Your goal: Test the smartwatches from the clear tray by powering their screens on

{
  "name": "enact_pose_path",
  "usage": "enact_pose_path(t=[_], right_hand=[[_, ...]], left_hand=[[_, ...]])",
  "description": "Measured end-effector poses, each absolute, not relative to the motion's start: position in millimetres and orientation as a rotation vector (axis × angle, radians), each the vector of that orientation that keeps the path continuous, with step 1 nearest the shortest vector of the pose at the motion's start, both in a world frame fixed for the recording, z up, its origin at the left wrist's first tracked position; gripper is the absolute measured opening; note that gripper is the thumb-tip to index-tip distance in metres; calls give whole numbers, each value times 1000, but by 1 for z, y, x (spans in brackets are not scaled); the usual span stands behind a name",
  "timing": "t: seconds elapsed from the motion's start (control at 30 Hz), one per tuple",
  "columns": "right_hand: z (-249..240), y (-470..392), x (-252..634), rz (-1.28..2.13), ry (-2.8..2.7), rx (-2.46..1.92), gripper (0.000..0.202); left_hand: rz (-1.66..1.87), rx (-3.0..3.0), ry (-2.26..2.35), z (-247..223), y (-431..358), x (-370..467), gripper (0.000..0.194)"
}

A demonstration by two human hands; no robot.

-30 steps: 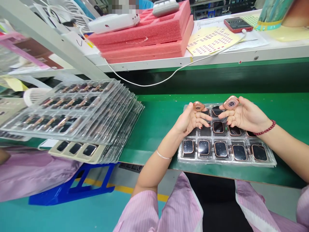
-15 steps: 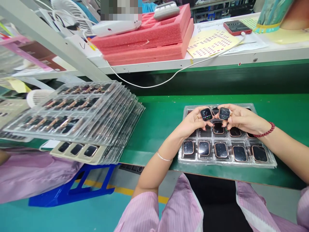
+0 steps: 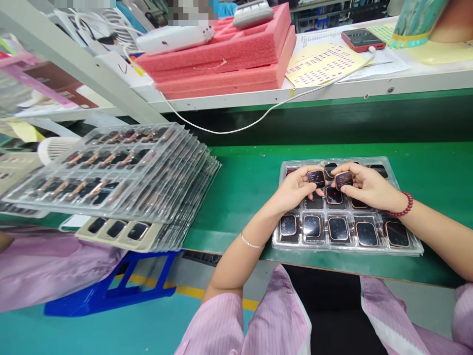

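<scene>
Above a clear plastic tray [image 3: 397,249] my left hand [image 3: 297,187] grips a smartwatch [image 3: 316,178] with a lit screen, its thumb on the lower edge. A second smartwatch [image 3: 344,180], gold-rimmed and also lit, is held in my right hand [image 3: 373,187], the thumb resting over its screen. The two watches are side by side, slightly apart. Beneath them the tray's pockets hold several more watches, such as a dark watch [image 3: 339,229] in the front row. My hands cover part of the middle and back rows.
A tall stack of filled clear trays [image 3: 162,197] stands to the left on the green table [image 3: 236,197]. Behind, a shelf bears red foam blocks [image 3: 229,69], a phone [image 3: 363,39] and a white cable [image 3: 236,132]. At far left shows another person's pink sleeve [image 3: 55,266].
Both watches have tilted and their screens show different content. My right thumb has shifted onto its watch's face, and my right hand has turned slightly, uncovering watches at the back.
</scene>
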State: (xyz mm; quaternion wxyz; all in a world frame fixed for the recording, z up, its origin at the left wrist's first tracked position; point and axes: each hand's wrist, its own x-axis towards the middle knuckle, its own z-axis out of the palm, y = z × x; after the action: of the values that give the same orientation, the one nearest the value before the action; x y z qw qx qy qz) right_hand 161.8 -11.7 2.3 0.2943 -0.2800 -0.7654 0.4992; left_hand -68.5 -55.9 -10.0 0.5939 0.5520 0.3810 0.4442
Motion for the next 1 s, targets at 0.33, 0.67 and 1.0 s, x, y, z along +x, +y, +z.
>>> enact_pose_path(t=[0.33,0.67,1.0], right_hand=[[3,-12,162,1340,-2056,-774,36],[5,-12,162,1311,-2081,-743,33],[4,-12,163,1283,-2120,-768,30]], left_hand=[[1017,1262,899,-8,-57,-68,44],[989,1289,929,-6,-58,-68,47],[984,1333,917,-7,-58,-69,42]])
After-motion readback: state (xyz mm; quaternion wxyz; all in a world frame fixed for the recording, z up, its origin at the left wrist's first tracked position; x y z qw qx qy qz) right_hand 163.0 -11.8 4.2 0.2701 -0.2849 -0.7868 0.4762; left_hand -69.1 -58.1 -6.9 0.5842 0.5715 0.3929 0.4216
